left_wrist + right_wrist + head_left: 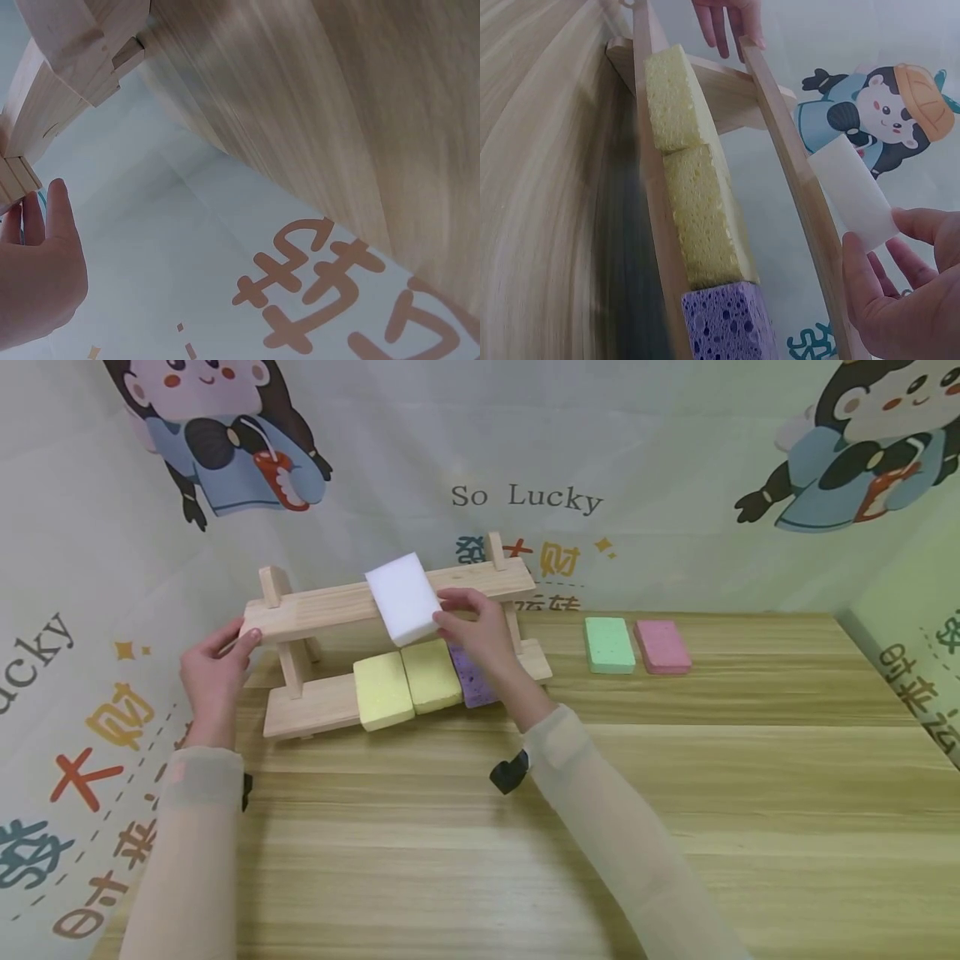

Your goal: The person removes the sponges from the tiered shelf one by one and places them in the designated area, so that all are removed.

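Note:
A two-tier wooden shelf (322, 610) stands on the table, its upper board's left end held between the thumb and fingers of my left hand (216, 672). My right hand (480, 631) pinches a white sponge (405, 597) by its right edge, tilted over the middle of that upper board. In the right wrist view, the thumb and fingertips grip one end of the white sponge (851, 191). On the lower board, two yellow sponges (383, 690) sit side by side. A purple sponge (471, 677) adjoins them on the right, partly hidden behind my right hand.
Right of the shelf, a green sponge (609, 645) and a pink sponge (663, 647) lie on the wood-grain table (720, 793). Printed cloth (660, 460) hangs behind the table and along its sides. Short pegs (272, 585) rise from the upper board near both ends.

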A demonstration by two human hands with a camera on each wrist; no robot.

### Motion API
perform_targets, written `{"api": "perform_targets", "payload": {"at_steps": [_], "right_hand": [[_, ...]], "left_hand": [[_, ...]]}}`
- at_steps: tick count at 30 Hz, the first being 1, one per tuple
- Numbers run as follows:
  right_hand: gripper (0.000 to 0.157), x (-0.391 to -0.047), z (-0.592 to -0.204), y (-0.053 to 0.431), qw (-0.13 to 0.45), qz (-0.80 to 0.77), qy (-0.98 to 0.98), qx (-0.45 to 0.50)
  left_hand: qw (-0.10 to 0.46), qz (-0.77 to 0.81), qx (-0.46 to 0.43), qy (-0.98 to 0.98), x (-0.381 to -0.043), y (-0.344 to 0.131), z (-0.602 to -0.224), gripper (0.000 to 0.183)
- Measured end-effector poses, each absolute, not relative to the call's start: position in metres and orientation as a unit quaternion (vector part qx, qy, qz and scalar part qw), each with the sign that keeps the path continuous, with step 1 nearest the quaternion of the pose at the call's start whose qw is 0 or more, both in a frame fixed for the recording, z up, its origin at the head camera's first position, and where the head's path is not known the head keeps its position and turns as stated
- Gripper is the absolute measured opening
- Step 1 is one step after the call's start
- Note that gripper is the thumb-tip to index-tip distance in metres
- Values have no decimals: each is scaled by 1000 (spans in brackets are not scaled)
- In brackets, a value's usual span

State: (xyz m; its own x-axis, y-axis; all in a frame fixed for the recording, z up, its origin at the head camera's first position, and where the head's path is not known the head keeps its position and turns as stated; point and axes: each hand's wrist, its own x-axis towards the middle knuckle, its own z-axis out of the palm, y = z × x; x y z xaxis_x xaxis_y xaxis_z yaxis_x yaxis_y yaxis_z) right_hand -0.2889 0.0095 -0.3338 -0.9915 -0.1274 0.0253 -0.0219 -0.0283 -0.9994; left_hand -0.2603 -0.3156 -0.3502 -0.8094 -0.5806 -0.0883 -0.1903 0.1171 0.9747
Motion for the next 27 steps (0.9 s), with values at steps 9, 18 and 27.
{"api": "perform_targets", "payload": {"at_steps": [9,18,27], "right_hand": [[36,-287,-336,23,32,-723,688,-53],[36,-285,-336,33,29,-720,691,-47],[35,-284,-337,44,19,-730,683,-35]], "left_hand": [[157,-617,273,-721,-261,-314,-349,49],[156,-607,272,-730,-260,-316,-350,50],[159,-622,270,-718,-261,-316,-350,49]]}}
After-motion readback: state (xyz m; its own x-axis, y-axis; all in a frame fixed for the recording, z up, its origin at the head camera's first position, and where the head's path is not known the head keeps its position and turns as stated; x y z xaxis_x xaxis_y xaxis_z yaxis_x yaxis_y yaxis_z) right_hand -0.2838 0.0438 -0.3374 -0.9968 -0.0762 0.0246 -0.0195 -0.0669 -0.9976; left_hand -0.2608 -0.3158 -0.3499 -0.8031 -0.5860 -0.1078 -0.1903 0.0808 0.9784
